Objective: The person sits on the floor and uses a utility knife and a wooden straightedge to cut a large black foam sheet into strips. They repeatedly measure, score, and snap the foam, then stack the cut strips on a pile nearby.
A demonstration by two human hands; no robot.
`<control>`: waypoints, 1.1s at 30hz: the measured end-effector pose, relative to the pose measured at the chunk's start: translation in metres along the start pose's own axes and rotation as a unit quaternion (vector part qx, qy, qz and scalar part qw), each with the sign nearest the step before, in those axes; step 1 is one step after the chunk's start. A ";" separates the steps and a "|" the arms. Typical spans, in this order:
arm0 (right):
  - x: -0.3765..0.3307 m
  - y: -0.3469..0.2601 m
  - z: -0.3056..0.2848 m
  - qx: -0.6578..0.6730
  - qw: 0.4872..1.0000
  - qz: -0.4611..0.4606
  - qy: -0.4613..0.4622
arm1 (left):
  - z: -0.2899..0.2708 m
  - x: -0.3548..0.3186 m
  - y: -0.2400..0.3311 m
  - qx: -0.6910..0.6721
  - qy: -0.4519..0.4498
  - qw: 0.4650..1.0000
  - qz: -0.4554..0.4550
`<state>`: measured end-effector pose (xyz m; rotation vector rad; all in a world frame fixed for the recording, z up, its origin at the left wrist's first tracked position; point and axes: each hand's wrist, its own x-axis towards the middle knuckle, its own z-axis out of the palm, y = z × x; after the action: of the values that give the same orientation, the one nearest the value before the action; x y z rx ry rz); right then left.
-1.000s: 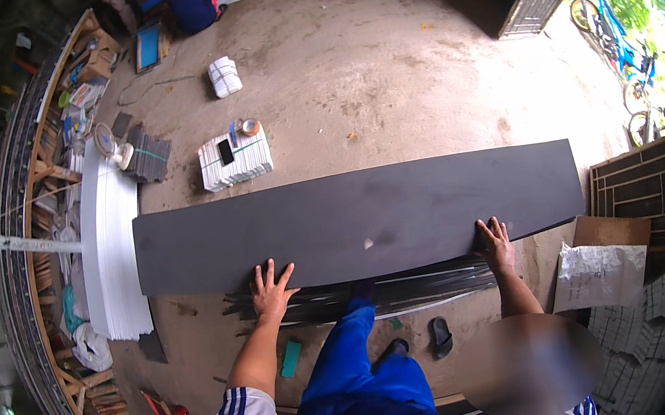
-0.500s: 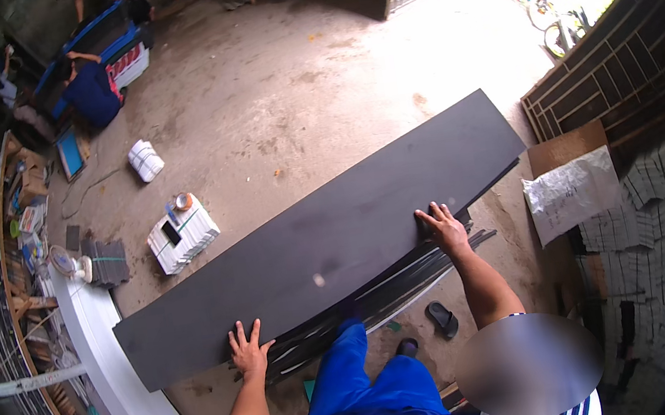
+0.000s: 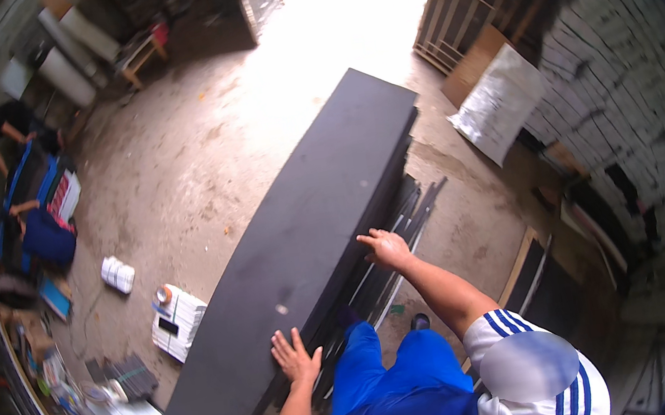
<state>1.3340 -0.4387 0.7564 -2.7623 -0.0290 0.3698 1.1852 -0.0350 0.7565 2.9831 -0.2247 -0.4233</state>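
Head view shows my left hand (image 3: 297, 357) and right hand (image 3: 387, 248) open and flat on the long black board (image 3: 303, 236) atop the stack (image 3: 390, 259), so I should push evenly with both.

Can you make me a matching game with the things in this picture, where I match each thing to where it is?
Things:
1. long black board
2. left hand
3. right hand
4. white box

Places:
A. on the floor, left of the board
B. flat on the board's near edge, toward its lower end
C. lying on a stack of dark boards
D. on the board's near edge, about halfway along

Pairs: 1-C, 2-B, 3-D, 4-A
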 end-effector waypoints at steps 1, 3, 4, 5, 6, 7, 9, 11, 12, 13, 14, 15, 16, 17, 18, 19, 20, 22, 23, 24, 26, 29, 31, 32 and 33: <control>-0.025 -0.009 -0.014 0.043 0.996 0.049 -0.064 | -0.005 0.014 0.021 -0.014 -0.010 0.999 0.037; -0.089 0.004 -0.011 0.089 0.987 0.121 -0.058 | -0.006 0.045 0.061 -0.048 -0.032 0.987 0.148; -0.122 0.016 -0.007 0.108 0.979 0.161 -0.059 | -0.009 0.058 0.083 -0.034 -0.046 0.978 0.202; -0.157 0.030 -0.001 0.129 0.969 0.200 -0.060 | -0.020 0.069 0.107 -0.003 -0.072 0.967 0.246; -0.190 0.043 0.004 0.140 0.961 0.231 -0.058 | -0.012 0.079 0.119 -0.004 -0.084 0.953 0.291; -0.222 0.052 0.007 0.147 0.950 0.268 -0.062 | -0.005 0.091 0.131 -0.002 -0.095 0.938 0.335; -0.289 0.074 0.012 0.161 0.921 0.349 -0.067 | -0.015 0.099 0.175 0.027 -0.114 0.907 0.404; -0.348 0.092 0.017 0.190 0.897 0.397 -0.048 | -0.020 0.102 0.218 0.051 -0.219 0.880 0.418; -0.377 0.096 0.022 0.207 0.884 0.417 -0.039 | -0.020 0.097 0.238 0.081 -0.219 0.862 0.449; -0.405 0.100 0.025 0.223 0.872 0.436 -0.031 | -0.020 0.089 0.260 0.104 -0.239 0.846 0.466; -0.432 0.106 0.028 0.244 0.855 0.457 -0.010 | -0.020 0.079 0.286 0.127 -0.254 0.830 0.480; -0.458 0.110 0.031 0.257 0.842 0.474 -0.001 | -0.020 0.068 0.311 0.150 -0.268 0.814 0.493; -0.482 0.110 0.035 0.273 0.828 0.489 0.011 | -0.023 0.052 0.333 0.161 -0.280 0.802 0.502; -0.505 0.113 0.038 0.286 0.814 0.505 0.024 | -0.014 0.038 0.352 0.154 -0.290 0.797 0.507; -0.528 0.115 0.044 0.298 0.802 0.514 0.050 | -0.008 0.023 0.370 0.152 -0.304 0.787 0.515; -0.551 0.115 0.054 0.310 0.789 0.526 0.077 | -0.002 0.006 0.392 0.149 -0.320 0.775 0.524; -0.563 0.119 0.062 0.321 0.777 0.533 0.096 | 0.007 -0.004 0.410 0.162 -0.343 0.762 0.525; -0.593 0.123 0.076 0.342 0.745 0.557 0.133 | 0.037 -0.025 0.438 0.161 -0.364 0.738 0.545; -0.612 0.119 0.080 0.352 0.728 0.569 0.152 | 0.039 -0.043 0.454 0.167 -0.390 0.724 0.544; -0.629 0.112 0.082 0.363 0.702 0.592 0.159 | 0.045 -0.055 0.470 0.177 -0.387 0.697 0.576; -0.663 0.097 0.076 0.381 0.654 0.632 0.167 | 0.043 -0.089 0.505 0.201 -0.387 0.660 0.611; -0.698 0.081 0.088 0.410 0.578 0.683 0.178 | 0.048 -0.128 0.556 0.226 -0.393 0.612 0.648; -0.713 0.071 0.095 0.426 0.540 0.700 0.190 | 0.057 -0.141 0.580 0.239 -0.400 0.568 0.678; -0.719 0.066 0.097 0.434 0.522 0.708 0.195 | 0.063 -0.145 0.591 0.248 -0.399 0.556 0.686; -0.723 0.063 0.100 0.432 0.506 0.716 0.210 | 0.069 -0.150 0.603 0.258 -0.396 0.541 0.696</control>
<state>0.6083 -0.5111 0.8261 -1.1346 1.9727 -0.0195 0.9454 -0.6094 0.8150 1.5412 -2.7440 -1.4155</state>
